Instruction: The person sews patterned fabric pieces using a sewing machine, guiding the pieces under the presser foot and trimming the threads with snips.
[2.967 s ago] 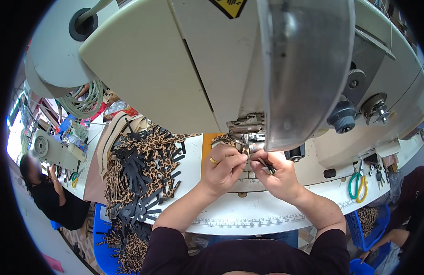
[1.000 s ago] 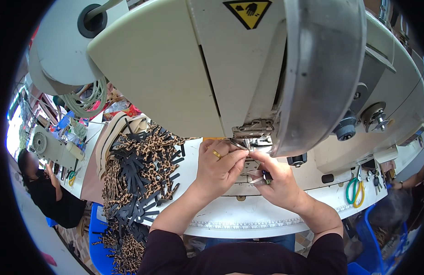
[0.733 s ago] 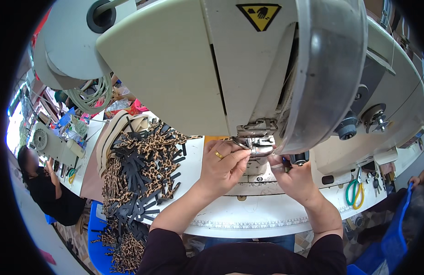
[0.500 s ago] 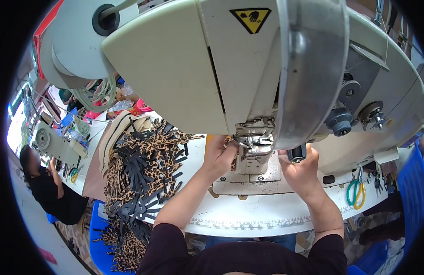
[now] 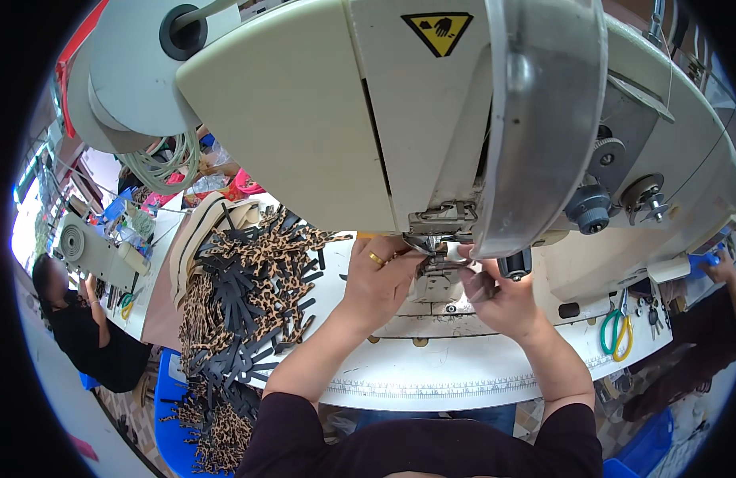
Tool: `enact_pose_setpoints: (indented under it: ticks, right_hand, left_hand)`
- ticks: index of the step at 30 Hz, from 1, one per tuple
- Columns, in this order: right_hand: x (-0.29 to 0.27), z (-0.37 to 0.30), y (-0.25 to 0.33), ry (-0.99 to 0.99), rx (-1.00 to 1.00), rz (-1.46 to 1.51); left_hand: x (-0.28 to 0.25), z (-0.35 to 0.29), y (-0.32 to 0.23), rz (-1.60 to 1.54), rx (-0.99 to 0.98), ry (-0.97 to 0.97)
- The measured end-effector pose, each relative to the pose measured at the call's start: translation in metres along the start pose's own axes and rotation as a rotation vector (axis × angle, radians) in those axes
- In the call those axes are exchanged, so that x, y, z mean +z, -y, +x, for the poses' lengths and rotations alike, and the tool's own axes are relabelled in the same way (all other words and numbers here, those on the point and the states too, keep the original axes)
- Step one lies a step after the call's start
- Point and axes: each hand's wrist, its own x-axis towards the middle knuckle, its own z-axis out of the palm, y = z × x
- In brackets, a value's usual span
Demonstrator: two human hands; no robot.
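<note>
A large cream sewing machine [image 5: 288,119] fills the upper view. Its presser foot and needle area [image 5: 441,245] sit at the middle, lit from above. My left hand [image 5: 373,280], with a gold ring, is closed in a pinch just left of the foot. A sliver of something dark and patterned shows at its fingertips, mostly hidden. My right hand [image 5: 502,296] is on the other side, fingers curled in toward the foot, partly behind a black knob [image 5: 514,266]. What its fingertips hold, if anything, is hidden.
Left of my arm lies a big heap of leopard-print and black strips [image 5: 248,287], spilling over a blue bin [image 5: 170,414]. Scissors with green and yellow handles [image 5: 617,333] and keys [image 5: 654,315] lie at right. One person [image 5: 89,327] sits far left; another person's arm [image 5: 730,291] is at far right.
My left hand has shifted right, fingertips up to the presser foot. My right hand has come leftward and its fingers have curled inward. At far right, another person's arm has come into view.
</note>
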Motion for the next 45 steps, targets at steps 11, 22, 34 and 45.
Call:
enact_pose_setpoints:
  ticks: [11, 22, 34, 45]
  right_hand:
    - [0.017, -0.007, -0.020, 0.161, -0.015, -0.109]
    - [0.010, -0.005, -0.003, -0.135, 0.029, -0.117]
    - [0.014, -0.002, 0.004, -0.099, 0.040, -0.009]
    - [0.027, -0.012, 0.012, 0.059, 0.348, 0.444]
  left_hand:
    - [0.010, -0.002, 0.010, 0.002, -0.024, -0.050]
    - [-0.005, 0.009, 0.000, -0.986, -0.638, 0.044]
    - [0.003, 0.004, -0.015, -0.767, -0.696, -0.011]
    - [0.014, 0.000, -0.022, -0.815, -0.756, -0.079]
